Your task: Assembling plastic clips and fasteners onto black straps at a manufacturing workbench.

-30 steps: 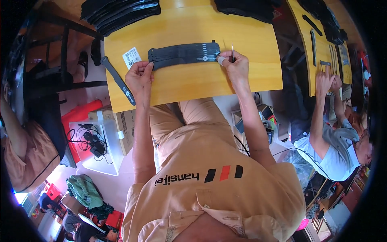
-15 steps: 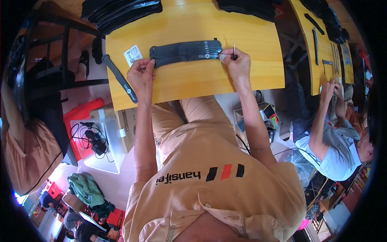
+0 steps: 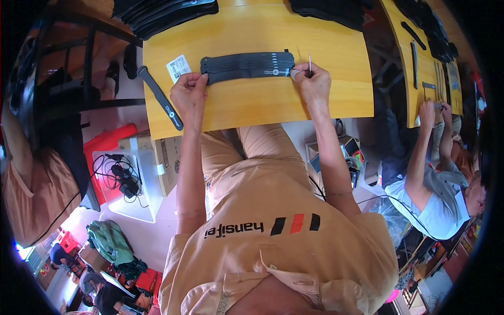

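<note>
"So, where are the black straps (image 3: 245,66)?"

"Lying across the counter (image 3: 254,101), fanned in narrow steps, with pale marks lined up near the right end."

"Why a hand at each end?"

"Probably to hold the layers level. The left hand's (image 3: 190,95) grip is together, thumb and fingers pinching the near left corner. The right hand's (image 3: 314,88) grip is closed around a slim tool (image 3: 310,73), and its thumb side touches the straps' right end; I cannot tell whether it pinches them too."

"And the tool's angle?"

"Its thin tip points away from the body, perhaps so it clears the straps."

"What are they made of?"

"Something flat, matte and bendy, maybe fabric or rubber, with rounded left ends. The loose strap (image 3: 161,98) looks alike, slanting along the counter's left edge, apart from the others, maybe to avoid mixing. A stiff-looking white card (image 3: 179,66) lies just beyond the left hand, flat on smooth yellow wood grain. Two dark piles, left (image 3: 170,17) and right (image 3: 332,14), sit at the far side, likely leaving elbow room."
</note>
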The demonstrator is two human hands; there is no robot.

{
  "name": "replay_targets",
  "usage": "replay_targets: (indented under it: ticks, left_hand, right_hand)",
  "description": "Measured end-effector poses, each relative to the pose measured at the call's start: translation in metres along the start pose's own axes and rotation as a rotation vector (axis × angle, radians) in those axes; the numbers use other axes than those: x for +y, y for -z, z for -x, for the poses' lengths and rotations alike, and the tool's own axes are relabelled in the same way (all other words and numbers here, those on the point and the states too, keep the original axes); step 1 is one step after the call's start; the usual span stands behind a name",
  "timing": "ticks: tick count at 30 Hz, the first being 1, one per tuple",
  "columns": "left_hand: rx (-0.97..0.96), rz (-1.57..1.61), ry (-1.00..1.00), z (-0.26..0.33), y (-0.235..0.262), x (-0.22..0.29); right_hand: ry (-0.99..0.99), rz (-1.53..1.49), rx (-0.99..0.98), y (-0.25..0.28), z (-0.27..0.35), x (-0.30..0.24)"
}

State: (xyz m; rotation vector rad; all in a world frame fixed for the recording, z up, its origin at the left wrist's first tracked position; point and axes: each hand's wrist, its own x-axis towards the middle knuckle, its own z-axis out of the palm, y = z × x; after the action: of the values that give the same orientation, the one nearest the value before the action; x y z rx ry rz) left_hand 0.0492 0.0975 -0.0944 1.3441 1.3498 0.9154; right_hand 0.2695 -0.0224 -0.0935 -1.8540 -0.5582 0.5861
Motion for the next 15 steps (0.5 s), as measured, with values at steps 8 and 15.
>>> replay_targets:
  ticks: [8, 15]
  left_hand:
    - [0.01, -0.018, -0.023, -0.001, -0.0015, -0.0013]
    - [0.02, -0.064, -0.03, 0.0019, -0.0012, 0.0036]
  right_hand:
    - [-0.015, 0.036, 0.017, 0.0009, -0.0004, -0.0018]
    - [-0.002, 0.052, 0.001, 0.0014, 0.0005, -0.0026]
